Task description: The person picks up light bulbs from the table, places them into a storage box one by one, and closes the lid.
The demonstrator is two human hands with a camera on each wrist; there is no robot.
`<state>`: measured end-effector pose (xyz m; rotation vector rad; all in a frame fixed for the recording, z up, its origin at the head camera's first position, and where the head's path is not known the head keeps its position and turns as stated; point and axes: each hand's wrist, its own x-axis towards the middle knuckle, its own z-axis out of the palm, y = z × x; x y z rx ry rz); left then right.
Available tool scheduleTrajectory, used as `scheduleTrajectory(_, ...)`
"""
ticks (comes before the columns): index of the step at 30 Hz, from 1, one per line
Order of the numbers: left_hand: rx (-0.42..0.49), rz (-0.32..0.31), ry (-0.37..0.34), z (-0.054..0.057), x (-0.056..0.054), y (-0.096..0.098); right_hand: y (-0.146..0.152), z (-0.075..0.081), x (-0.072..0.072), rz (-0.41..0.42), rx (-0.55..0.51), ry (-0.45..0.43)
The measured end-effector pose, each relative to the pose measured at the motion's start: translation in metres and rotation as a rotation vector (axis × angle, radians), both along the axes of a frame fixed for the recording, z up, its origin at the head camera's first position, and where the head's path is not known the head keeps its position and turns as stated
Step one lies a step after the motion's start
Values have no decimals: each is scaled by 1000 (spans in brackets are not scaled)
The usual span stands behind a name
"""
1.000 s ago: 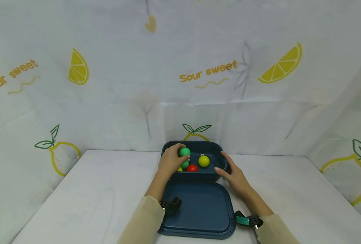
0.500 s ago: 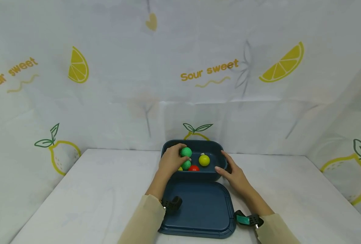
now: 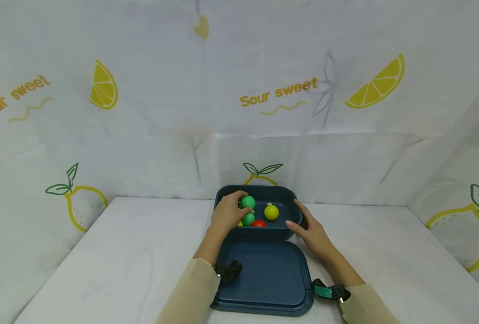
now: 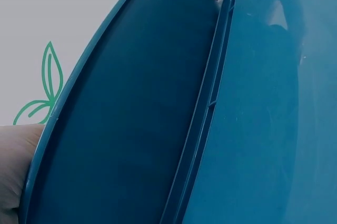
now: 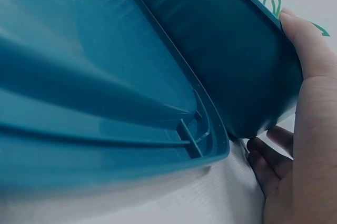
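A dark blue box (image 3: 263, 233) stands with several small balls in it. My left hand (image 3: 225, 213) reaches over its left side. Thumb and fingers pinch a green ball (image 3: 248, 202), whose far side is hidden. Close below it are another green ball (image 3: 248, 219), a red ball (image 3: 258, 223) and a partly hidden yellow ball (image 3: 240, 223). A yellow ball ornament (image 3: 271, 212) with a silver cap lies apart, right of these. My right hand (image 3: 314, 232) grips the box's right end. In the right wrist view, its thumb (image 5: 308, 45) lies along the rim and its fingers are at the base.
A dark blue lid (image 3: 263, 279) lies flat in front of the box, under the left wrist. The white table (image 3: 101, 265) stretches to both sides. A white cloth (image 3: 154, 148) with lemon prints hangs close behind the box.
The two green balls and the red ball have shifted slightly right inside the box. The left hand has barely moved, and the right hand keeps its grip on the box.
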<state>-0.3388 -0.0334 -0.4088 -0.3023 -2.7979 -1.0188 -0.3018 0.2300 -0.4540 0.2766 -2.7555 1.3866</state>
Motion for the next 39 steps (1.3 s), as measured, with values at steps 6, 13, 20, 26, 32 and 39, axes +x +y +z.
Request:
scheduleTrajectory(6, -9, 9, -18, 2, 1, 1, 0, 0, 0, -3, 1, -13)
scheduleTrajectory(13, -31, 17, -32, 3, 0, 2, 1, -1, -2, -5, 9, -8)
scheduleTrajectory(20, -37, 24, -39, 3, 2, 2, 1, -1, -2, -5, 0, -15)
scheduleTrajectory(26, -45, 23, -31, 3, 2, 2, 1, -1, -2, -3, 8, -7)
scheduleTrajectory(32, -48, 23, -35, 2, 1, 2, 1, -2, -1, 4, 0, 2)
scheduleTrajectory(39, -57, 23, -34, 1, 0, 3, 1, -1, -1, 6, 11, 7)
